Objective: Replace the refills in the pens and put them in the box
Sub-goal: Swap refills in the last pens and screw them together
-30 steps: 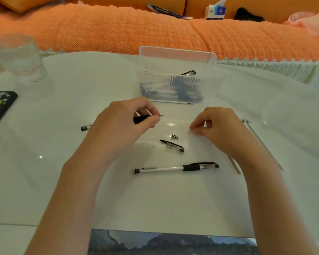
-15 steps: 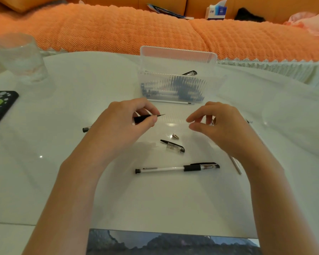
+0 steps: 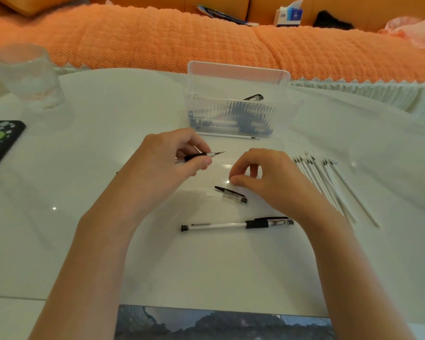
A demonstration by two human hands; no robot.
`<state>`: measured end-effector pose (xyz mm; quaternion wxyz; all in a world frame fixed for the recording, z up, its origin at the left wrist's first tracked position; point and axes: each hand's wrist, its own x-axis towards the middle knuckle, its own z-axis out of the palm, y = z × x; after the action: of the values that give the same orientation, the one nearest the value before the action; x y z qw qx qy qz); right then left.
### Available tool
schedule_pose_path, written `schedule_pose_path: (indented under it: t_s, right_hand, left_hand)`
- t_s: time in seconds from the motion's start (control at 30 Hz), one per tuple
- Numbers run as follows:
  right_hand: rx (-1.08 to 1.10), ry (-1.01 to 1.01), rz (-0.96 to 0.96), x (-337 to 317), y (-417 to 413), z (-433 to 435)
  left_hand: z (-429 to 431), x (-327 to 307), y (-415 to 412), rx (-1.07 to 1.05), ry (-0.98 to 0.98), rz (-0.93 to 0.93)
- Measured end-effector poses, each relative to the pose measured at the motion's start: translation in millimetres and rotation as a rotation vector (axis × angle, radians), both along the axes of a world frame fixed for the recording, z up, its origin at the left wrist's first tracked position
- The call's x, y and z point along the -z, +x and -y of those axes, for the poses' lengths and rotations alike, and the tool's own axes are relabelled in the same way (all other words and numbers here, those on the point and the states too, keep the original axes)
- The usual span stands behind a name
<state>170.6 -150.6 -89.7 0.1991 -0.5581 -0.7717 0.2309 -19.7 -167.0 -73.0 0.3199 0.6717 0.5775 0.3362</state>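
Left hand [image 3: 167, 158] grips pen barrel [image 3: 196, 157], refill tip [image 3: 219, 152] poking out, in front of box [image 3: 231, 111]. Right hand [image 3: 268, 177] has dropped to table [image 3: 157, 266], fingertips [image 3: 234, 179] pinched where metal nose cone lay 0.5 s ago; cone hidden, grip unclear. Prob. screw-on next.

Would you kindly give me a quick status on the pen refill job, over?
Left hand grips open pen, refill tip showing. Right hand fingertips down beside loose cap, pinch unclear. Nothing blocks the box.
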Motion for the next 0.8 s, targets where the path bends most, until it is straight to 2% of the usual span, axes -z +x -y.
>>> schedule_pose_path:
  t_s: [0.17, 0.27, 0.63, 0.8]
  right_hand:
    - [0.068, 0.073, -0.287, -10, 3, 1]
    - [0.074, 0.078, -0.379, -14, 1, 2]
    - [0.027, 0.087, -0.392, -15, -7, 4]
    - [-0.019, 0.058, -0.340, -11, -11, 3]
  left_hand:
    - [0, 0, -1, -0.016, -0.010, -0.007]
    - [-1, 0, -1, -0.013, -0.011, -0.013]
    - [0, -1, 2, 0.013, 0.015, -0.032]
    - [1, -2, 5, 0.036, 0.018, -0.066]
